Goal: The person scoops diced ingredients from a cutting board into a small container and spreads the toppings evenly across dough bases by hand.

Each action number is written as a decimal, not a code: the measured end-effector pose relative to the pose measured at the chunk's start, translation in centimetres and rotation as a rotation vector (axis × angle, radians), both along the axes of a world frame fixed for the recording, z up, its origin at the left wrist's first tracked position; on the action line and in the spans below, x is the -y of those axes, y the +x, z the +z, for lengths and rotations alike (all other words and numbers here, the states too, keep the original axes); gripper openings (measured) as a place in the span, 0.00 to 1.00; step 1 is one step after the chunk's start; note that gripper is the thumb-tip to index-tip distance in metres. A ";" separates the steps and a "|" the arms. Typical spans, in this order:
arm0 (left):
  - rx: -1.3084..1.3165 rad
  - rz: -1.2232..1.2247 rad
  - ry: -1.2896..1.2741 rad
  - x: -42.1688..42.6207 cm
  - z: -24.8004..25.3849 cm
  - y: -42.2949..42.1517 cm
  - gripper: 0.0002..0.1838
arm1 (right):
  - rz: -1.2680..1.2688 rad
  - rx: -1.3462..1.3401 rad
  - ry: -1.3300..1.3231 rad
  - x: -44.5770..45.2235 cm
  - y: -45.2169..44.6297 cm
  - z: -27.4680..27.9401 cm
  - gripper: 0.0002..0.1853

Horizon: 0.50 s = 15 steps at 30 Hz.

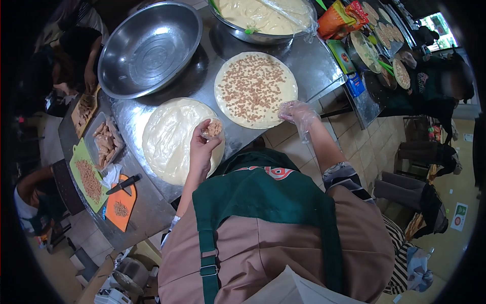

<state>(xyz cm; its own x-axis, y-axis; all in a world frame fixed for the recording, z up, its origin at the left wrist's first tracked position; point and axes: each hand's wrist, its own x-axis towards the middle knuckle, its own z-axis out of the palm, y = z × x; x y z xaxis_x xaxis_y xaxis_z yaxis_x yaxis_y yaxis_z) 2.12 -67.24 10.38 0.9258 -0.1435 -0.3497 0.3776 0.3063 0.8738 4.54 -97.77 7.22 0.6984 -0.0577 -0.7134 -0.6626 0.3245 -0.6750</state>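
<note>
My left hand (201, 149) is bare and closed around a small clear cup (212, 128) of chopped brown bits. Below it lies a round flat dough base (169, 137) spread with glossy pale cream. At the right edge of a second round base (255, 90), topped with scattered brown bits, is my right hand (298, 114) in a clear plastic glove. Its fingers are bunched together, and what they hold, if anything, is hidden.
On the metal table stand a large steel bowl (150, 49) and a bowl of pale cream (260, 15). To the left are a tray of meat pieces (105, 142), a green board (87, 175) and a knife (124, 184) on an orange board (121, 210). Other people work on both sides.
</note>
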 end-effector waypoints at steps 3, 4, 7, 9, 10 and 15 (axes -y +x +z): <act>-0.021 -0.003 -0.007 -0.4 -0.3 -0.2 0.29 | 0.019 -0.001 -0.106 -1.8 -0.3 0.2 0.13; -0.021 -0.008 -0.007 -0.5 -0.3 -0.3 0.29 | -0.005 0.005 -0.113 -2.5 -0.3 0.3 0.13; -0.014 -0.009 0.001 -0.7 -0.3 -0.4 0.29 | -0.003 0.002 -0.094 -3.7 0.3 0.2 0.10; -0.006 -0.007 0.008 -0.9 -0.3 -0.5 0.29 | 0.005 -0.002 -0.135 -4.0 0.3 0.8 0.11; -0.007 -0.006 -0.001 -1.0 -0.3 -0.6 0.29 | 0.014 -0.007 -0.179 -4.1 0.3 1.1 0.11; -0.019 0.008 -0.030 -1.3 0.1 -0.9 0.29 | 0.083 0.028 -0.219 -3.4 -0.9 0.9 0.10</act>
<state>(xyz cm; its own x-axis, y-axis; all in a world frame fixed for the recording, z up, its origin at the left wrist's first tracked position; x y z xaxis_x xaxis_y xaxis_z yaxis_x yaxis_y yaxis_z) 1.25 -65.91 10.51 0.9203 -0.1471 -0.3626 0.3913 0.3356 0.8569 3.69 -94.41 8.09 0.7264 -0.1509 -0.6705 -0.6611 0.1133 -0.7417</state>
